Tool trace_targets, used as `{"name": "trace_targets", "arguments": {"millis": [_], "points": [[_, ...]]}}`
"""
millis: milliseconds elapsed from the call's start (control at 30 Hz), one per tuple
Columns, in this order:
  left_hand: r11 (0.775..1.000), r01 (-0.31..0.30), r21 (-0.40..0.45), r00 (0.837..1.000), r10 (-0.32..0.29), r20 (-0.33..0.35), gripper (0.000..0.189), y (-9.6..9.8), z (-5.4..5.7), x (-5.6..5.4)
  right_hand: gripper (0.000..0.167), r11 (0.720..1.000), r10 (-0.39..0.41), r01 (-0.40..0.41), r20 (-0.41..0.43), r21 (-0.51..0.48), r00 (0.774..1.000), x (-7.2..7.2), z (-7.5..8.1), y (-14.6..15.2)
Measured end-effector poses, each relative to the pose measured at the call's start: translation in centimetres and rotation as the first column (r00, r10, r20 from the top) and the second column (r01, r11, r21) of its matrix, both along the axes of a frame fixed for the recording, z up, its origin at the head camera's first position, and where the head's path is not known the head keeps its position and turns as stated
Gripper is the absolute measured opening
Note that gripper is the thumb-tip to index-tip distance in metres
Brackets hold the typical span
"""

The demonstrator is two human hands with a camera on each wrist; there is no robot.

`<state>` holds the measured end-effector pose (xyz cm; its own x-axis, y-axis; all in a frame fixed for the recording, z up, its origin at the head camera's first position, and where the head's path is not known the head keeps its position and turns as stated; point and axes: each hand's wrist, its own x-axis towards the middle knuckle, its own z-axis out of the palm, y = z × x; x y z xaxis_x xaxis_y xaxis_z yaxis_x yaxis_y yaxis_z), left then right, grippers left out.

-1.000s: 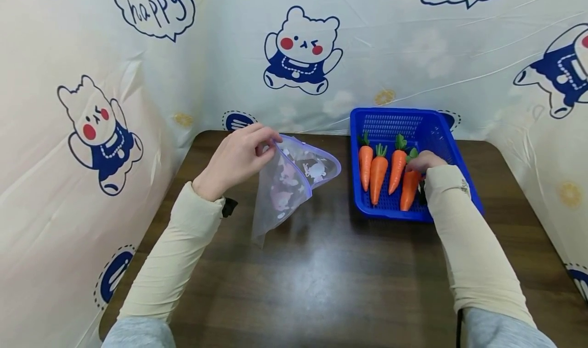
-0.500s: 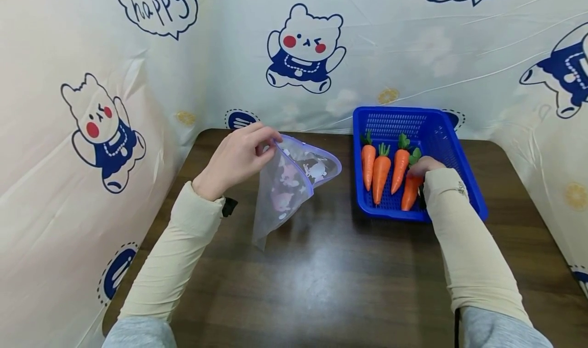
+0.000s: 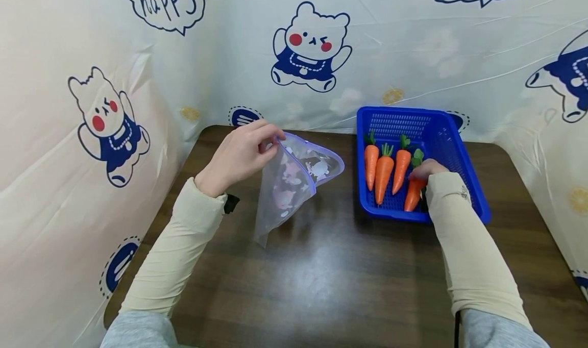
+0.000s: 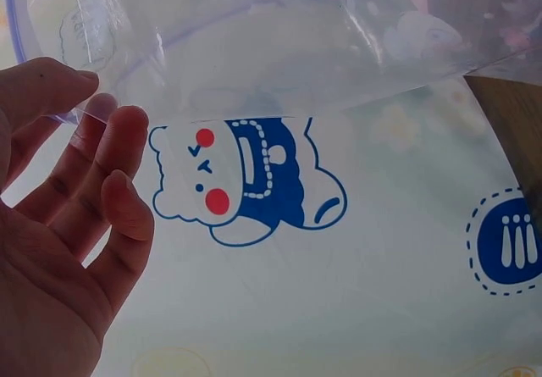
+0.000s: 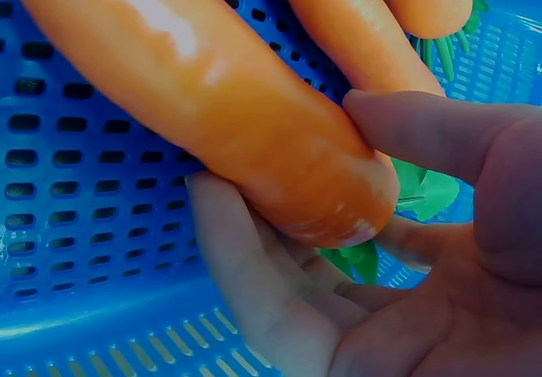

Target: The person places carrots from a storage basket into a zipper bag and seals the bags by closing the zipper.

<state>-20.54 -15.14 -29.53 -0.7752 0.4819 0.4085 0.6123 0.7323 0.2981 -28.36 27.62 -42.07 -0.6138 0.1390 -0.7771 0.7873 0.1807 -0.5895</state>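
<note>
My left hand (image 3: 243,154) pinches the purple-edged rim of a clear zip bag (image 3: 287,190) printed with pink and white figures. The bag hangs down with its mouth spread toward the right. In the left wrist view, thumb and fingertips meet at the bag's edge (image 4: 254,63). Inside the blue basket (image 3: 399,214), my right hand (image 3: 428,168) grips the rightmost carrot (image 3: 413,195) near its leafy top. The right wrist view shows thumb and fingers on both sides of that carrot's thick end (image 5: 279,157). Three other carrots (image 3: 384,177) lie to its left.
The basket stands at the back right of the dark wooden table (image 3: 312,287), close to a printed curtain (image 3: 404,47). The curtain also runs along the left and right sides. Perforated walls rise around the carrots.
The whole head view has shifted slightly to the right. My right fingers have settled around the rightmost carrot, which tilts a little more. My left hand keeps its hold on the bag.
</note>
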Motion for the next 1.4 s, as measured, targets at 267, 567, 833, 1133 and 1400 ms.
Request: {"name": "trace_targets", "arguments": {"millis": [267, 567, 833, 1133, 1400], "points": [[1.0, 0.003, 0.001, 1.0, -0.003, 0.014, 0.014, 0.2, -0.1, -0.2, 0.068, 0.851, 0.421, -0.39, -0.013, 0.353, 0.907, -0.9, -0.4, 1.8], [0.999, 0.02, 0.025, 1.0, -0.02, -0.007, 0.013, 0.5, -0.2, -0.4, 0.063, 0.881, 0.388, -0.351, -0.063, 0.316, 0.919, -0.5, 0.4, 2.2], [0.999, 0.037, 0.031, 0.999, -0.036, -0.023, 0.013, 0.6, -0.3, -0.5, 0.075, 0.848, 0.447, -0.38, -0.111, 0.369, 0.888, -0.5, 0.1, 3.1], [0.998, 0.045, 0.035, 0.998, -0.044, -0.039, 0.012, 0.9, -0.2, -0.6, 0.078, 0.838, 0.449, -0.334, -0.195, 0.432, 0.872, -0.4, 0.8, 3.2], [0.999, 0.042, 0.03, 0.999, -0.041, -0.033, 0.013, 1.0, -0.2, -0.6, 0.08, 0.814, 0.477, -0.3, -0.279, 0.498, 0.833, 0.0, 1.8, 3.1]]}}
